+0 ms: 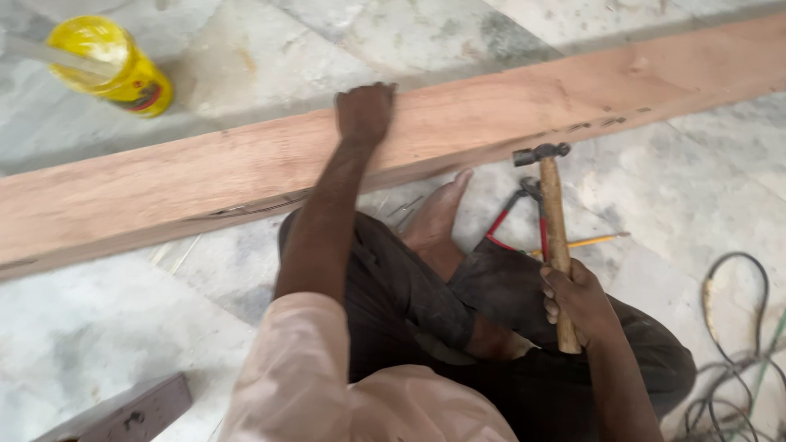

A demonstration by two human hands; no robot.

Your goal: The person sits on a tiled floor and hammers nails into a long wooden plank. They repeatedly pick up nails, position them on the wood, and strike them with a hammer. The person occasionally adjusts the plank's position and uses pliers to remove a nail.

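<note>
Yellow jar (110, 64): beyond the wooden plank (205, 176), at its left end. Left hand (365, 110): fingers curled over the plank's far edge, gripping it. Claw hammer (553, 237): near side of plank, upright, handle clenched in right hand (577, 301). Red-handled pliers (516, 217), pencil (583, 242): behind hammer. Cables (737, 344): far right.
</note>
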